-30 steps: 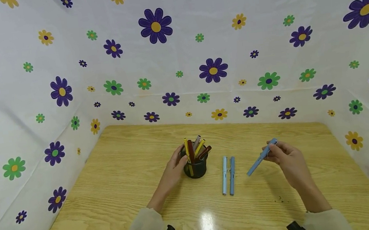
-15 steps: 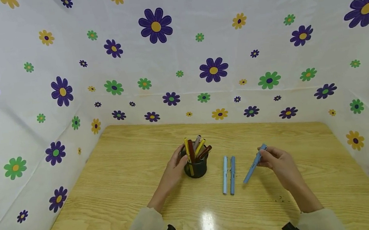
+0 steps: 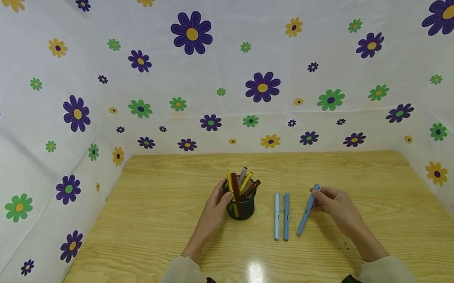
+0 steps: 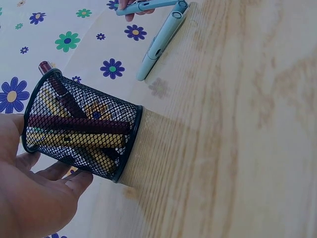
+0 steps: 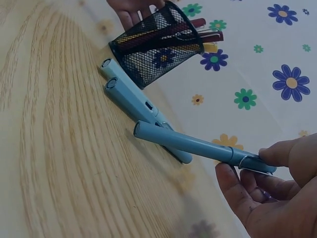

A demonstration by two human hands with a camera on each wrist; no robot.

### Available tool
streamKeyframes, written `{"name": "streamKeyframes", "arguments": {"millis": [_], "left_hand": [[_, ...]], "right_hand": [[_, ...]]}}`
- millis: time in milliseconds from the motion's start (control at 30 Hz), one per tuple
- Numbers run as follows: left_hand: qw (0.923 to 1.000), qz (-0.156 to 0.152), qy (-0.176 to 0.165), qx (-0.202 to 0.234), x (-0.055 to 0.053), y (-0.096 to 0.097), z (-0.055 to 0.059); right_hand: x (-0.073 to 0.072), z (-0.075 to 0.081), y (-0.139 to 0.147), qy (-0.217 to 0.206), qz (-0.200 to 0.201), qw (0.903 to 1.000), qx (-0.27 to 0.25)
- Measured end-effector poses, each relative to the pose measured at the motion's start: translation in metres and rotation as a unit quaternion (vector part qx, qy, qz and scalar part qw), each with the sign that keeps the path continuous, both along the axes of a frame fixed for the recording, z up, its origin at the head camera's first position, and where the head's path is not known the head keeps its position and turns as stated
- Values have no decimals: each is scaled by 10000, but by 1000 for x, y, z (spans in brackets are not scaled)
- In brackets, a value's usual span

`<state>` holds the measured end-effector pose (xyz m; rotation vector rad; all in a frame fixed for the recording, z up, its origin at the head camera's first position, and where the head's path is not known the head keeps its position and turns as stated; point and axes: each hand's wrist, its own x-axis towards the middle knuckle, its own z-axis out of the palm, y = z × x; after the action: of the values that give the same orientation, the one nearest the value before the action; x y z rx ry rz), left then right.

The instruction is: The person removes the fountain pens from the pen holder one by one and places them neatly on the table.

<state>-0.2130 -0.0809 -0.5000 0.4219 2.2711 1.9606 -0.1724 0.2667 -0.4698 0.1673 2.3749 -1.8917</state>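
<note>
Held pen [image 3: 307, 216]: blue. Lying pens: one pale blue [image 3: 277, 219], one blue [image 3: 286, 218]. Mesh cup [image 3: 247, 209] black; pens inside [image 3: 235, 186] yellow, dark red, grey. Tabletop [image 3: 149, 195] yellowish, wood-grained. Backdrop [image 3: 223, 68] white; purple, green, yellow flowers [image 3: 263, 87].

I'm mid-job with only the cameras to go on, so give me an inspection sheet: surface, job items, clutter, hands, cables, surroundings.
Surface: yellowish wood-grain table, with a white glare patch near the front.
Job items: round black wire-mesh cup holding yellow, dark-red and grey pens; slim light-blue pen and slim darker-blue pen lying side by side; second darker-blue pen, tilted.
Clutter: small dark specks on the table.
Hands: left hand grips the cup; right hand pinches the tilted pen.
Cables: nothing seen.
Surroundings: white sheet, flower-printed in purple, yellow and green.
</note>
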Motion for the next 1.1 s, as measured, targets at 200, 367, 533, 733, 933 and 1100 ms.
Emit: {"name": "streamKeyframes", "arguments": {"millis": [200,367,533,733,933,1100], "left_hand": [[10000,-47,-20,63,-1,0,-2],[10000,-8,-30,73,0,0,-1],[10000,12,-30,50,1,0,0],[10000,60,-68,42,1,0,1],[9999,101,-74,-16,1,0,1],[9999,65,-78,13,0,0,0]], "right_hand": [[-6,-8,-4,-68,38,10000,-8],[-8,-13,-7,11,70,9999,-77],[-10,-17,-8,-14,30,10000,-48],[-12,-20,-14,-35,-127,9999,93],[-14,-22,-20,-100,-144,9992,370],[-15,-23,-23,-135,-171,9981,568]]}}
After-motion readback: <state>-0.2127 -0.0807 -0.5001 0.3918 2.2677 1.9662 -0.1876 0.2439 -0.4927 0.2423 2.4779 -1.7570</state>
